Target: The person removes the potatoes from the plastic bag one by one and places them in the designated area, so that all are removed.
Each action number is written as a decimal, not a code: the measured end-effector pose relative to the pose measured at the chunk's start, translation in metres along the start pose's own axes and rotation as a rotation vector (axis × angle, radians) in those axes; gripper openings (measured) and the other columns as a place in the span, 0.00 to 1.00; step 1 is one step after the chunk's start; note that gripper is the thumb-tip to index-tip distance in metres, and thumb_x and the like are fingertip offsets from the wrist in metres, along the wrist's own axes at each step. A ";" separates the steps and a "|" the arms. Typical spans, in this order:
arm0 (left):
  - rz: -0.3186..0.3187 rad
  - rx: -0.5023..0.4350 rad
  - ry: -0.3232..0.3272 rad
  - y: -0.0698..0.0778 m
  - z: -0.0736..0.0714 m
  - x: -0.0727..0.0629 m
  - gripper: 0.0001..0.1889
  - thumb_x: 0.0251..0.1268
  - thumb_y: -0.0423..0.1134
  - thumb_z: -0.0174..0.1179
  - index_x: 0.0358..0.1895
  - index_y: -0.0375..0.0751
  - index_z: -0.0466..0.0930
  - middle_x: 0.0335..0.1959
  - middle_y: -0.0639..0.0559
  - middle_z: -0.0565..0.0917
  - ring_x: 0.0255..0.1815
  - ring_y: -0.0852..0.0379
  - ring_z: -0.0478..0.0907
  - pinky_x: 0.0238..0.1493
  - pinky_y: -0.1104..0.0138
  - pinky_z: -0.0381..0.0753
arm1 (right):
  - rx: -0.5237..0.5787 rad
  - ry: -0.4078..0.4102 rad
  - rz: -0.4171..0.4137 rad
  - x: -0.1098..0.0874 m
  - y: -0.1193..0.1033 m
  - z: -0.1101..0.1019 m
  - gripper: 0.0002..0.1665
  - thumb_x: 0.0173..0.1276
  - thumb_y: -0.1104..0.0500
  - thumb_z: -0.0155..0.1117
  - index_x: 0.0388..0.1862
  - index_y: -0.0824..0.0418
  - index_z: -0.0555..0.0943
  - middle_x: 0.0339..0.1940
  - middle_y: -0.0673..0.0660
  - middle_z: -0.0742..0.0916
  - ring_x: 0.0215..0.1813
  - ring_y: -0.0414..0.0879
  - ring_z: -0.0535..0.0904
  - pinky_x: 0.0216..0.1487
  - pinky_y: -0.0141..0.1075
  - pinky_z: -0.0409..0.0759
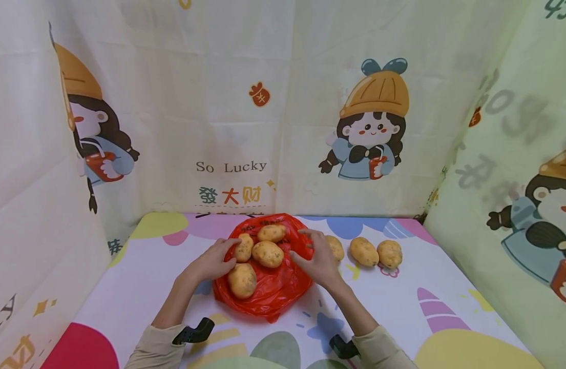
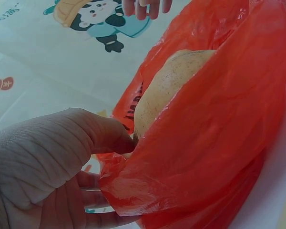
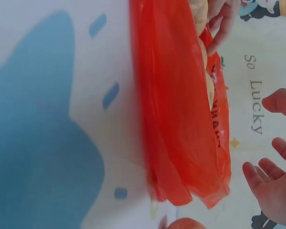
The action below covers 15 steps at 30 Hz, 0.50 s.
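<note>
A red plastic bag (image 1: 283, 287) lies spread on the table, its mouth facing up, with several potatoes (image 1: 268, 254) inside. At the bag's left side, my left hand (image 1: 213, 262) pinches the rim. Its thumb is on the inner side, against a potato (image 2: 174, 86), while the other fingers pass behind the red film (image 2: 209, 129). My right hand (image 1: 320, 260) is held at the bag's right side with fingers spread. The right wrist view shows that hand (image 3: 276, 191) apart from the bag, holding nothing.
Right of the bag, three loose potatoes (image 1: 364, 251) lie in a row, the nearest partly behind my right hand. A printed cloth (image 1: 292, 128) hangs at the back and both sides. The tabletop (image 1: 379, 302) has a colourful pattern.
</note>
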<state>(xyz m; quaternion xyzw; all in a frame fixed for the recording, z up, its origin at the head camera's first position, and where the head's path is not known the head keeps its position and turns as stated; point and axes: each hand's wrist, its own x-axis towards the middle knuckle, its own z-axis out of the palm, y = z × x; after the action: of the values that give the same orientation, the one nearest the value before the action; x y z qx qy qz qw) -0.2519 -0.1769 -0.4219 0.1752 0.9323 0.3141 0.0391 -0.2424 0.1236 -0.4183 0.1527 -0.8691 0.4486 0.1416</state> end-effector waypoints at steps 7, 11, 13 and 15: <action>-0.007 -0.001 -0.001 -0.001 0.002 0.003 0.29 0.71 0.37 0.58 0.74 0.38 0.67 0.66 0.31 0.70 0.62 0.38 0.74 0.62 0.39 0.77 | 0.054 -0.012 -0.031 0.000 -0.002 0.008 0.32 0.63 0.60 0.75 0.64 0.61 0.74 0.62 0.64 0.77 0.62 0.67 0.77 0.62 0.60 0.79; -0.021 -0.010 -0.006 0.000 0.002 0.002 0.30 0.71 0.37 0.58 0.75 0.38 0.67 0.66 0.32 0.70 0.62 0.38 0.74 0.61 0.40 0.78 | 0.061 -0.030 -0.051 0.001 -0.004 0.012 0.32 0.63 0.60 0.75 0.65 0.62 0.74 0.63 0.66 0.77 0.62 0.67 0.77 0.62 0.60 0.79; -0.022 -0.011 -0.007 0.000 0.002 0.002 0.30 0.70 0.36 0.59 0.74 0.38 0.67 0.65 0.31 0.71 0.61 0.38 0.74 0.60 0.40 0.78 | 0.053 -0.043 -0.048 0.001 -0.006 0.013 0.31 0.64 0.60 0.74 0.64 0.62 0.74 0.63 0.65 0.77 0.62 0.65 0.77 0.62 0.60 0.79; -0.022 -0.011 -0.008 0.000 0.002 0.002 0.30 0.70 0.36 0.59 0.74 0.38 0.67 0.65 0.32 0.71 0.61 0.38 0.74 0.60 0.40 0.79 | 0.040 -0.062 -0.040 0.000 -0.007 0.015 0.30 0.64 0.59 0.75 0.63 0.61 0.75 0.63 0.64 0.77 0.61 0.62 0.77 0.61 0.59 0.79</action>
<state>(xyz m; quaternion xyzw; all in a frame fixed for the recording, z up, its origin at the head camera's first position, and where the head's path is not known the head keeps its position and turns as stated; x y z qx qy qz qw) -0.2535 -0.1750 -0.4235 0.1657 0.9323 0.3179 0.0471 -0.2416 0.1070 -0.4211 0.1865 -0.8608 0.4579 0.1205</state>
